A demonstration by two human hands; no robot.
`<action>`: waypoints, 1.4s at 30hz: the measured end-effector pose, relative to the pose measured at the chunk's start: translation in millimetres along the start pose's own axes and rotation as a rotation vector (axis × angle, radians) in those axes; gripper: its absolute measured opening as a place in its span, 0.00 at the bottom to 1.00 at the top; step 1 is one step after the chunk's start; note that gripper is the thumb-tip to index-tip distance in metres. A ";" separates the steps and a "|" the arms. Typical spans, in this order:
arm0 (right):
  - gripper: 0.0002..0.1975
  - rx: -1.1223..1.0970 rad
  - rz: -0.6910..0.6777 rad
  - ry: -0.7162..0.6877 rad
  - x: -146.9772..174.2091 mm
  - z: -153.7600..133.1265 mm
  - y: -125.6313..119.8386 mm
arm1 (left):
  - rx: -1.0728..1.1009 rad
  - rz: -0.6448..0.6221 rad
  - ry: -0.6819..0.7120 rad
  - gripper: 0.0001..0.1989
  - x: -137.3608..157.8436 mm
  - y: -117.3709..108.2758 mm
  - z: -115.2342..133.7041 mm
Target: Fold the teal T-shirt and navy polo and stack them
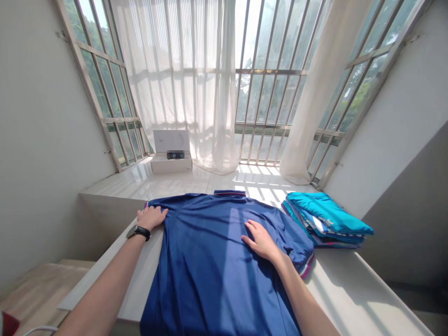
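A navy blue polo shirt (203, 261) lies spread out with its back up, the striped collar at the far side and its lower part running off the bottom of the view. My left hand (152, 217), with a dark watch on the wrist, rests on the left sleeve near its striped cuff, fingers stretched. On the right half of the shirt's back lies my right hand (259, 239), palm down with the fingers apart. Soft creases run across the cloth, and the right sleeve is bunched beside the folded pile.
A stack of folded clothes (325, 219), turquoise on top, sits right of the shirt. An open white box (171, 164) stands on the white ledge (122, 184) by the window. Sheer curtains (182, 84) hang before the barred windows. The white tabletop (350, 284) has an edge at right.
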State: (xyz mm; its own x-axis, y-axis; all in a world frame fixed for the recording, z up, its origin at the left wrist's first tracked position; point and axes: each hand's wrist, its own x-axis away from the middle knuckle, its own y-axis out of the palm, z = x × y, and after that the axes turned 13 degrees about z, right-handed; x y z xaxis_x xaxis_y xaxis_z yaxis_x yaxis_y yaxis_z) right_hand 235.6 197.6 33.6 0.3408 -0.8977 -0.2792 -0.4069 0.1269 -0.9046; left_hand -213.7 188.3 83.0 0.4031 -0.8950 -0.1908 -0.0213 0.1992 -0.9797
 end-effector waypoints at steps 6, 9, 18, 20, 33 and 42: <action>0.38 -0.006 -0.100 -0.003 1.5 -10.4 -14.7 | 0.010 0.209 0.281 0.23 0.3 -2.8 46.9; 0.38 -0.030 -0.121 -0.014 4.2 -16.5 -20.0 | 0.166 0.010 0.415 0.23 -6.7 11.9 80.9; 0.40 -0.083 -0.151 -0.008 8.0 -23.4 -29.0 | 0.106 -0.072 0.227 0.41 -25.8 54.4 74.1; 0.40 -0.122 -0.141 -0.033 10.3 -27.3 -28.5 | 0.089 -0.060 0.211 0.41 -26.2 54.5 58.6; 0.27 0.154 0.239 0.342 4.3 14.4 -31.3 | 0.161 0.034 0.482 0.35 62.0 46.5 144.4; 0.40 0.357 0.029 0.549 1.7 63.9 -11.1 | 0.200 0.048 0.531 0.34 65.4 48.2 125.0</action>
State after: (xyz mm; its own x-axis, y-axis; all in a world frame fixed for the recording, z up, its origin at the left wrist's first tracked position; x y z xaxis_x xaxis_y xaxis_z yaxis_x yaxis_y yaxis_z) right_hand 294.9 221.7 22.6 -0.1871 -0.9646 -0.1858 -0.0705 0.2019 -0.9769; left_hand -74.0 189.2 30.9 -0.1106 -0.9506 -0.2900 0.1665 0.2699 -0.9484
